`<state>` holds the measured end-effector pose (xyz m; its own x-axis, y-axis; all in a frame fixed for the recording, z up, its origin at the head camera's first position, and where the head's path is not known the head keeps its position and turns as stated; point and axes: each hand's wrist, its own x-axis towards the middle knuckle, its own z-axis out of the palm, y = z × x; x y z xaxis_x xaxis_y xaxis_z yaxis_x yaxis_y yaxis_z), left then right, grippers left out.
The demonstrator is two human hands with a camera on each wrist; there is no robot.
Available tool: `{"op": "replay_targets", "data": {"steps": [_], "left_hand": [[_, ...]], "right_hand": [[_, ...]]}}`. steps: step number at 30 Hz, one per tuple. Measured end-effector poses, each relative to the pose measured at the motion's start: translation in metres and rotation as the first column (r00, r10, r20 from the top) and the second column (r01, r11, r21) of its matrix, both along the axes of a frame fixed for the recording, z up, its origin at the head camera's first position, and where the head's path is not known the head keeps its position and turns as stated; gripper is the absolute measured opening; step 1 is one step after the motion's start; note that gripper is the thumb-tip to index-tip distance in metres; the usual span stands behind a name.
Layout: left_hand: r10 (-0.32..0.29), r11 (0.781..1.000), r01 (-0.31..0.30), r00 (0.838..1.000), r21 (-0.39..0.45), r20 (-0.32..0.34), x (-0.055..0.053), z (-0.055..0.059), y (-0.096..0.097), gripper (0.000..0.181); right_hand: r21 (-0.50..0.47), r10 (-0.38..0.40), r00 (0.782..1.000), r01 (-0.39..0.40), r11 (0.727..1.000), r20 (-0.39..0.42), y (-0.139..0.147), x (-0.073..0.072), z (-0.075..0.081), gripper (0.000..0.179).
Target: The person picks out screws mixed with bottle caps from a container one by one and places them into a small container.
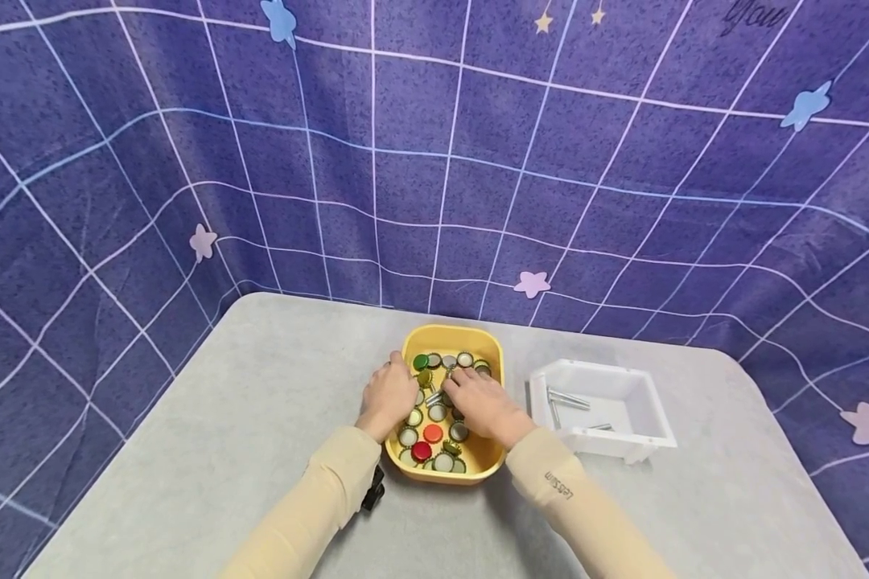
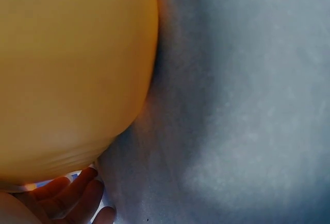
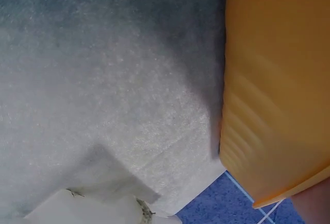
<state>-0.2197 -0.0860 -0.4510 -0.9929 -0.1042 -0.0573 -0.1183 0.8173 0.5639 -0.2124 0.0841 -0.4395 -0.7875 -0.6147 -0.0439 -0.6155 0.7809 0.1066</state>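
Observation:
A yellow plastic tub [image 1: 445,478] stands on the table, with many bottle caps [image 1: 437,412] spread inside it, mostly pale, a few red or green. At its left rim, my left hand [image 1: 389,396] grips the wall; the left wrist view has its fingers [image 2: 85,201] along the outside. My right hand [image 1: 481,402] reaches over the right rim, fingers pointing down among the caps. A silver bolt [image 1: 434,397] lies by its fingertips; I cannot tell whether they pinch it. Only a bit of that hand [image 3: 314,201] shows in the right wrist view.
To the right of the tub stands a white plastic bin [image 1: 652,402] holding several silver bolts [image 1: 569,400]. Near my left sleeve a small black object [image 1: 372,489] shows. A blue-purple curtain [image 1: 405,161] with a grid pattern hangs behind the grey table [image 1: 275,362].

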Motion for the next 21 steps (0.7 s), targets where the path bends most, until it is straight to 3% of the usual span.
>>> {"op": "replay_targets", "data": {"steps": [3,11,21], "left_hand": [[-0.001,1.0,0.001,1.0,0.003,-0.003,0.0001,0.0003,-0.0001,0.03],[0.005,1.0,-0.005,1.0,0.003,-0.005,0.0011,0.0011,0.0004,0.027],[0.01,1.0,-0.01,1.0,0.009,-0.002,0.0006,0.0013,0.0011,0.029]], "right_hand": [[0.0,-0.012,1.0,0.012,1.0,-0.003,0.0002,0.0005,-0.0006,0.04],[0.023,-0.009,0.998,0.011,1.0,-0.068,0.0016,0.0019,-0.0022,0.043],[0.01,-0.013,0.998,0.013,1.0,-0.053,0.0011,0.0035,-0.0002,0.027]]}}
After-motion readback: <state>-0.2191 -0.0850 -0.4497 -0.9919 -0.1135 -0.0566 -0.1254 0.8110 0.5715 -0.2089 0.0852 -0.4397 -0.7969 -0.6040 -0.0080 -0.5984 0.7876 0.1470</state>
